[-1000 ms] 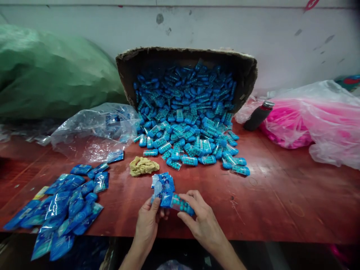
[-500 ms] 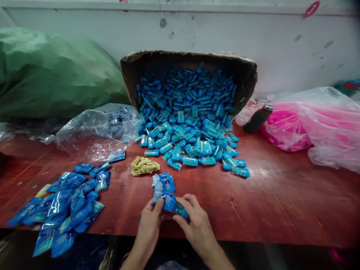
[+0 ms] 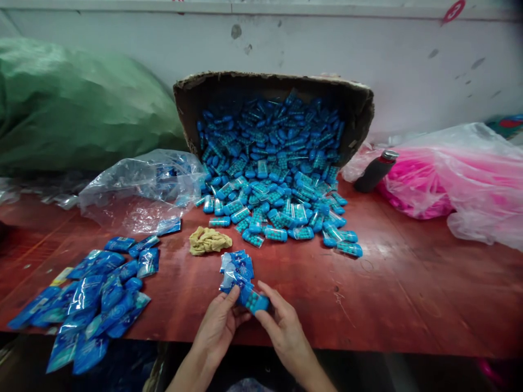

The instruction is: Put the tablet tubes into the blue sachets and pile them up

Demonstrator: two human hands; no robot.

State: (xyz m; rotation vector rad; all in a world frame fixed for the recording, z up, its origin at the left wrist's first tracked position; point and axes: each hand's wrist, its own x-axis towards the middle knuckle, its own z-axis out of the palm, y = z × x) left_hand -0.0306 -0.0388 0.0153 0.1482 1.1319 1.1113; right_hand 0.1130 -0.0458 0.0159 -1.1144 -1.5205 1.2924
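Note:
My left hand (image 3: pixel 220 318) pinches a small printed blue packet (image 3: pixel 244 289) near the table's front edge, thumb on top. A clear-and-blue container (image 3: pixel 256 302) of turquoise balls sits at the packet's right end; how far it is inside, I cannot tell. My right hand (image 3: pixel 281 321) closes on the container's outer end with thumb and fingers. Just beyond lies a small stack of flat blue packets (image 3: pixel 241 260). Farther back, many similar containers (image 3: pixel 269 190) spill from a tipped cardboard box (image 3: pixel 363 117).
Filled blue packets (image 3: pixel 98 299) are heaped at left, some over the table edge. A crumpled yellow cloth (image 3: pixel 209 240) and a clear plastic bag (image 3: pixel 118 188) lie behind. A dark bottle (image 3: pixel 375 173) leans by a bag of pink items (image 3: pixel 429 179). A green sack (image 3: pixel 81 109) fills the back left.
The container and packet have tilted, and the container's ball-filled side shows more now. My right fingers have opened slightly and shifted around its end. Things on the table stay put.

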